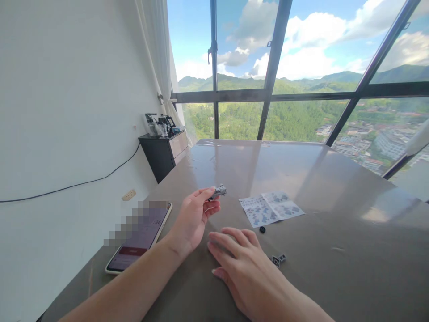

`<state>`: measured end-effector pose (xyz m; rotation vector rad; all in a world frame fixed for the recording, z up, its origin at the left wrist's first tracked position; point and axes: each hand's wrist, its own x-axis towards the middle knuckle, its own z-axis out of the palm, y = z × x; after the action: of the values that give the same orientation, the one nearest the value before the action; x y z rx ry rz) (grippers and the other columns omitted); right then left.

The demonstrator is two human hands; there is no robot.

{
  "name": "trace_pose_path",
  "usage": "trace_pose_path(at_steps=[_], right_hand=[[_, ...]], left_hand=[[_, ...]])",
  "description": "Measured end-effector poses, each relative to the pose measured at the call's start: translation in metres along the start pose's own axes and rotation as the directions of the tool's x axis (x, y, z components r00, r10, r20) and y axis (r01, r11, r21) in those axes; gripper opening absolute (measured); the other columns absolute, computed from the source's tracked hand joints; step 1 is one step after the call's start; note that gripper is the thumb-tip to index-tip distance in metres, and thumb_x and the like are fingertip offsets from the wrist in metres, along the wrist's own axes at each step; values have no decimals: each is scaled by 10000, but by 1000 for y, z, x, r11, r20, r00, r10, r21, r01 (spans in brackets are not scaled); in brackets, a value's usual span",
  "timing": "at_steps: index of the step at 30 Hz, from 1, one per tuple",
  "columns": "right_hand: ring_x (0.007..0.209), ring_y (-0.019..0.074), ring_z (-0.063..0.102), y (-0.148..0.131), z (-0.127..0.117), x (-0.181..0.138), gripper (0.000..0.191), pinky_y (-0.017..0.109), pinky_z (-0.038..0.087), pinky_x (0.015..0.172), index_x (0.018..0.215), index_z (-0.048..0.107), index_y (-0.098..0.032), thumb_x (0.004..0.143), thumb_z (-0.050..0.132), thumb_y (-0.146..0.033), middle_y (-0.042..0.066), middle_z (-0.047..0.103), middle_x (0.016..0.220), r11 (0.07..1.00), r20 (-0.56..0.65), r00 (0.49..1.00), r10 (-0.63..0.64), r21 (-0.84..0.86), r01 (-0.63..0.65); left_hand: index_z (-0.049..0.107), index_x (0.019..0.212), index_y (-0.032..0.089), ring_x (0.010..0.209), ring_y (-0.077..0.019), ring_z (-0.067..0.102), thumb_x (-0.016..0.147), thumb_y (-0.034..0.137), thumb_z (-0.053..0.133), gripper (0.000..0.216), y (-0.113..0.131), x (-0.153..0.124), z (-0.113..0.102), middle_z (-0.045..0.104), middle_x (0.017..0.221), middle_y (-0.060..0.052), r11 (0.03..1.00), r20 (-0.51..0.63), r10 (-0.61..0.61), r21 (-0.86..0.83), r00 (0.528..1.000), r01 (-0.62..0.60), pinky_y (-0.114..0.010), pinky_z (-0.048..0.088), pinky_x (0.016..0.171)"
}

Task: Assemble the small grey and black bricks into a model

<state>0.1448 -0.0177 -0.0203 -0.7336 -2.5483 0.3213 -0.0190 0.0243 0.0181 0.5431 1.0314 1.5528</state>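
My left hand pinches a small grey assembly of toy building bricks between thumb and fingers, a little above the table. Lower and to the right, my right hand is held low over the table, palm down, fingers stretched out and nothing visible in them. Just right of that hand lie a few small grey and black brick pieces. A small round black wheel rests near the bottom edge of a creased instruction sheet. The underside of the right hand is hidden.
A phone, partly blurred out, lies on the brown table left of my left forearm. Past the table's far left side stands a dark cabinet with a coffee maker on it. Large windows are behind.
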Motion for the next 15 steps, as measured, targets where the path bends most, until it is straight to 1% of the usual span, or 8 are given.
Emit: trace_pose_path(at_steps=[2, 4, 7, 9, 11, 15], right_hand=[[1176, 237, 540, 0, 6, 1, 217, 420, 313, 1021, 1172, 609, -234, 957, 594, -212, 23, 688, 1238, 999, 12, 999, -35, -2, 35], [1064, 198, 576, 3, 9, 1, 163, 402, 310, 988, 1098, 631, -239, 964, 577, -166, -6, 729, 1119, 998, -5, 998, -61, -15, 61], [923, 171, 571, 5, 7, 0, 113, 373, 334, 897, 929, 633, -213, 962, 571, -124, -23, 738, 999, 991, -18, 993, -118, -69, 116], [865, 166, 554, 5, 6, 1, 145, 356, 347, 830, 838, 604, -192, 964, 572, -129, -20, 729, 933, 984, -9, 989, -147, -103, 146], [854, 167, 545, 3, 4, 1, 169, 346, 349, 790, 810, 587, -185, 970, 568, -138, -12, 721, 913, 980, -5, 987, -162, -120, 161], [894, 174, 555, -2, 3, 2, 162, 339, 352, 787, 850, 591, -194, 991, 528, -143, 8, 717, 962, 978, 13, 984, -179, -109, 179]], left_hand=[[687, 834, 119, 616, -104, 621, 766, 181, 728, 101, -2, -3, 1, 697, 722, -33, 1000, 26, -15, 15, 1000, 14, -229, 529, 628], [688, 846, 113, 631, -104, 620, 759, 182, 739, 122, -4, -6, 3, 692, 727, -31, 999, 57, -27, 39, 998, 25, -229, 527, 638], [688, 861, 112, 642, -105, 616, 747, 187, 753, 151, -7, -9, 4, 687, 737, -29, 997, 80, -40, 67, 996, 35, -233, 525, 644], [685, 859, 113, 639, -106, 612, 738, 191, 763, 164, -9, -9, 5, 682, 736, -27, 996, 85, -51, 77, 995, 45, -234, 522, 640], [682, 853, 114, 632, -104, 606, 727, 196, 773, 175, -11, -9, 5, 677, 736, -25, 995, 88, -62, 83, 994, 55, -233, 519, 634], [681, 849, 114, 627, -103, 602, 724, 196, 775, 176, -12, -10, 5, 670, 742, -23, 994, 83, -66, 88, 994, 59, -236, 519, 632]])
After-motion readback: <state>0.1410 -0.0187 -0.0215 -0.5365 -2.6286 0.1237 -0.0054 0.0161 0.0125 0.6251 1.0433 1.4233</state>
